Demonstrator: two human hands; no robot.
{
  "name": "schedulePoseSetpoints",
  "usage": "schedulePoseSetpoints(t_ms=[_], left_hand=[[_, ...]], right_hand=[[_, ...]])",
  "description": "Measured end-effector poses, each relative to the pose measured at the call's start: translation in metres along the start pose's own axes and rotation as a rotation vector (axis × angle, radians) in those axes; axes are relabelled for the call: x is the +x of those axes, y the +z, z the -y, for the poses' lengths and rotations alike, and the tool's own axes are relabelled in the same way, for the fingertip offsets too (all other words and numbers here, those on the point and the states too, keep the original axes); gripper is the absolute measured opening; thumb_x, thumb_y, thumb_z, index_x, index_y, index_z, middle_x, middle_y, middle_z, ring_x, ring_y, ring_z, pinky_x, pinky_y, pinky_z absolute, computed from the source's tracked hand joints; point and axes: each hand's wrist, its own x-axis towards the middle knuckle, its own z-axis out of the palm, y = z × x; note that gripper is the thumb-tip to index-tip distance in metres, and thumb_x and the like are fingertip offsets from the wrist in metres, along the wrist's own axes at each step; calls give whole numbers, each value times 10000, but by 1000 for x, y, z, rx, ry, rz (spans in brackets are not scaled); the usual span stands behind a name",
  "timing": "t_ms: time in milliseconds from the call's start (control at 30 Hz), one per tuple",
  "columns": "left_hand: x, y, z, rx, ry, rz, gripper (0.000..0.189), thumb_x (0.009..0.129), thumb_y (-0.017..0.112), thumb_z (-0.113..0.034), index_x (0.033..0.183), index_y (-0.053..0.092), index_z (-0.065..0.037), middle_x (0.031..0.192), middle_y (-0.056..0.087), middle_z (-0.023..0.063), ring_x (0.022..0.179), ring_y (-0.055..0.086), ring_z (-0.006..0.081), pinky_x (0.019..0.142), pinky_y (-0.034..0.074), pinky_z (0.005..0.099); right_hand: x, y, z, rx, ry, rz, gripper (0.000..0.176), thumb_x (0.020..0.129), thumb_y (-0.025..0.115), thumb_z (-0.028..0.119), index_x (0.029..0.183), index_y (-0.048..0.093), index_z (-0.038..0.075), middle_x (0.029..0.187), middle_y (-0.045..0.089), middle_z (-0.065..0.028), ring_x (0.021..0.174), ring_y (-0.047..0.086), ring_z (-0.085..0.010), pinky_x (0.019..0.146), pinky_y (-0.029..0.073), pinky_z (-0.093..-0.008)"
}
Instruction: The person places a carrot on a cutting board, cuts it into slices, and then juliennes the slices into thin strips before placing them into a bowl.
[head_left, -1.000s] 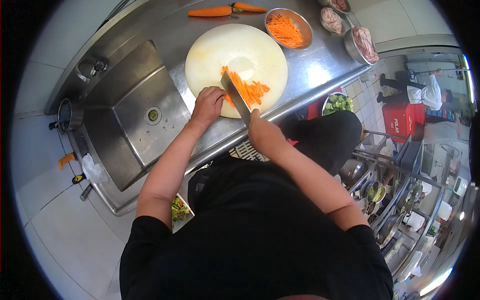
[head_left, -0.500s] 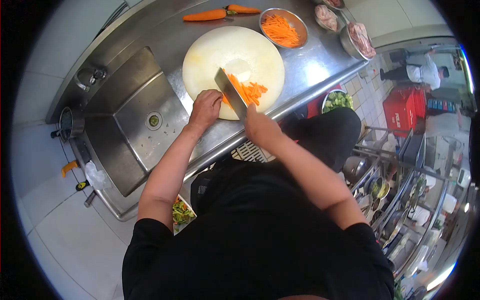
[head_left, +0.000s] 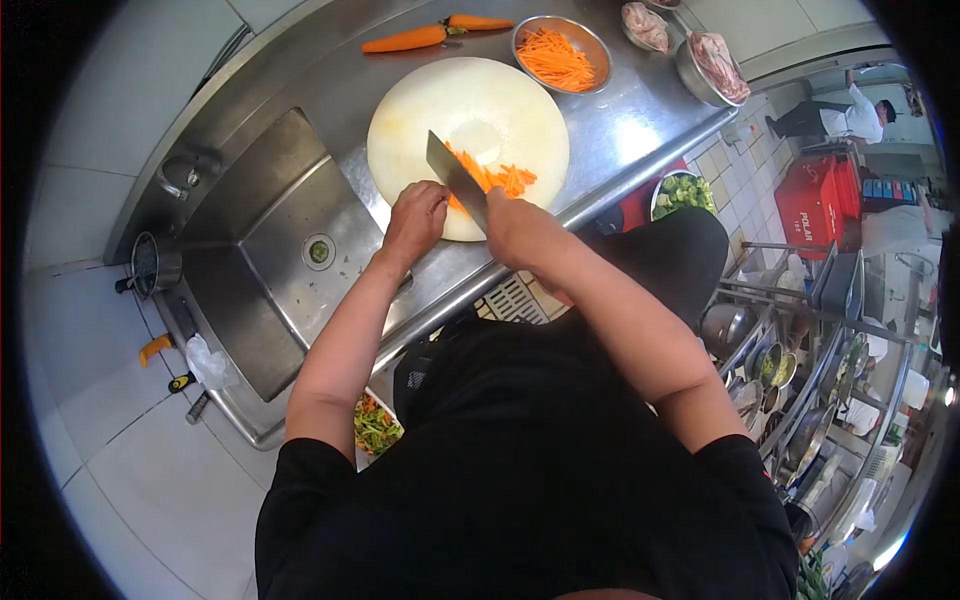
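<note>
My right hand (head_left: 522, 232) is wrapped round the handle of a cleaver (head_left: 455, 175), whose broad blade stands over the round white cutting board (head_left: 415, 110). Close to the blade's left face, my left hand (head_left: 415, 215) has its fingers curled down at the board's near edge. A bit of orange carrot (head_left: 456, 204) shows by the fingertips; most of it is hidden by the hand and blade. On the blade's right side lies a small heap of cut carrot strips (head_left: 515, 181).
Behind the board are whole carrots (head_left: 405, 40) and a metal bowl (head_left: 606, 62) of shredded carrot. Bowls of raw meat (head_left: 715, 65) stand at the counter's right end. A steel sink (head_left: 270, 230) is to the left. Below the counter sits a bowl of green vegetables (head_left: 683, 193). A person (head_left: 850, 118) stands far right.
The cleaver blade has shifted slightly at the board, its handle still in my right hand. My left hand stays in nearly the same place. The whole view has shifted a little.
</note>
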Motion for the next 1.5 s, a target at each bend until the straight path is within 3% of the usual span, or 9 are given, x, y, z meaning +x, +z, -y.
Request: schedulePoseSetpoints(t_ms=[233,433,567,767,1167,1233,1367,1467,1500], left_hand=[[4,-5,-5,5,8,60,123,884,616,-58,977,691,-28,971,679,142,970,633,346,882,508,429],[3,-5,-2,24,29,68,123,889,616,-63,989,683,-34,975,678,139,968,633,340,879,505,424],[3,-5,-2,30,47,68,123,858,656,-41,977,677,-18,977,683,135,969,647,336,864,524,417],[5,-7,0,40,21,81,108,883,625,-71,966,686,-41,968,685,125,959,640,331,872,510,421],[3,-8,-5,8,-25,91,173,883,650,-62,1042,712,-33,1002,706,145,945,678,326,856,545,395],[0,-15,-11,-47,-110,62,197,896,652,-66,1076,725,-36,1004,718,138,907,697,284,851,549,361],[14,-53,-39,-134,-262,-326,199,904,679,-102,1085,716,-29,1019,724,126,907,690,262,848,540,350],[32,-72,-63,-101,-134,-336,338,885,724,-184,1200,681,-70,1194,677,170,1062,651,296,945,509,407],[38,-70,-71,41,-24,-131,502,879,733,-298,1325,601,-107,1343,576,192,1206,567,320,1045,435,438]], right_hand=[[-15,48,-26,32,71,-13,194,910,475,33,1073,483,-72,926,685,-332,927,693,-465,833,545,-526],[-15,-16,2,-14,-5,57,183,930,447,44,1066,481,-72,927,685,-334,925,689,-479,832,539,-543],[-21,41,-22,24,86,37,206,943,426,55,1097,477,-72,952,679,-350,931,691,-472,841,539,-541],[-7,-8,-5,0,49,26,210,930,442,41,1105,477,-69,949,680,-348,937,690,-466,837,540,-528],[-7,-1,-33,-23,-1,-67,244,946,525,148,1137,497,1,957,694,-292,916,690,-448,813,534,-543],[-25,-17,-34,-83,-8,-105,230,959,517,162,1152,512,37,965,705,-252,901,691,-422,776,532,-539],[-35,0,-69,-102,-178,-357,231,962,569,211,1164,531,104,858,675,-170,828,686,-373,719,533,-506],[-34,5,-73,-84,-165,-387,275,923,647,225,1143,529,112,858,657,-165,833,684,-372,735,537,-495],[-32,7,-75,-77,-161,-387,294,903,675,218,1132,530,107,875,661,-170,845,685,-374,745,537,-496]])
